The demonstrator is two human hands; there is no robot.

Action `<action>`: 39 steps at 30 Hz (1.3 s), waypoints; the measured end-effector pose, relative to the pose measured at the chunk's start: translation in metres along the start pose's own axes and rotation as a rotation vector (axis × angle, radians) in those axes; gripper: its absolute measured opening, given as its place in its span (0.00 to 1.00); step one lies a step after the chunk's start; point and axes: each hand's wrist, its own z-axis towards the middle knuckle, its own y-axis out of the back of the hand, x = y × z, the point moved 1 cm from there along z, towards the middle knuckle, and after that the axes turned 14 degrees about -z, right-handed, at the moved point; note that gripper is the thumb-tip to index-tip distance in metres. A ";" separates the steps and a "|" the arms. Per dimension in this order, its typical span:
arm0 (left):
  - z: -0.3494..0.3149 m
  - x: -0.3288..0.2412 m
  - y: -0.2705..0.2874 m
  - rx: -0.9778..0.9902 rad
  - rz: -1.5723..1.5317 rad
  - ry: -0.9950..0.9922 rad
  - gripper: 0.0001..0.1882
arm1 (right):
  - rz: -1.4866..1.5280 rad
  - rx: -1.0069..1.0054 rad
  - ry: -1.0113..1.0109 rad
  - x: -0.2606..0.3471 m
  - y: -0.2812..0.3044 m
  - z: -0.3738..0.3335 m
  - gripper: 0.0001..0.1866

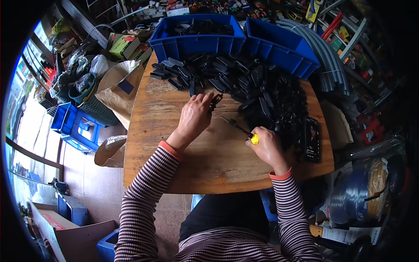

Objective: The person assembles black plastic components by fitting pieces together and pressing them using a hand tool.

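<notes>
My left hand (pixel 195 114) is closed over the wooden table (pixel 152 126), its fingertips pinching a small black plastic part (pixel 215 101). My right hand (pixel 267 147) grips a yellow-handled screwdriver (pixel 254 139), whose thin dark shaft points up and left toward the left hand. A dark piece shows partway along the shaft; whether it belongs to the screwdriver I cannot tell. The screwdriver's tip and the part are apart. Beyond both hands, a large heap of black plastic pieces (pixel 227 78) spreads over the far and right side of the table.
Behind the heap stand a blue bin (pixel 196 43) holding black pieces and a second blue bin (pixel 279 54). A phone (pixel 312 139) lies at the table's right edge. Brown paper bags (pixel 115 94) stand at the left; grey tubing (pixel 327 56) and a wrapped coil (pixel 355 192) are at right.
</notes>
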 end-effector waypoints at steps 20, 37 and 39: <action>-0.033 -0.068 -0.041 0.377 -0.022 -0.408 0.21 | 0.381 -0.212 -0.252 -0.010 0.030 -0.039 0.09; -0.068 -0.092 -0.029 0.416 0.018 -0.709 0.19 | 0.200 -0.170 0.106 0.009 0.023 -0.017 0.10; -0.068 -0.092 -0.031 0.421 0.018 -0.709 0.18 | 0.185 -0.160 0.104 0.007 0.023 -0.018 0.11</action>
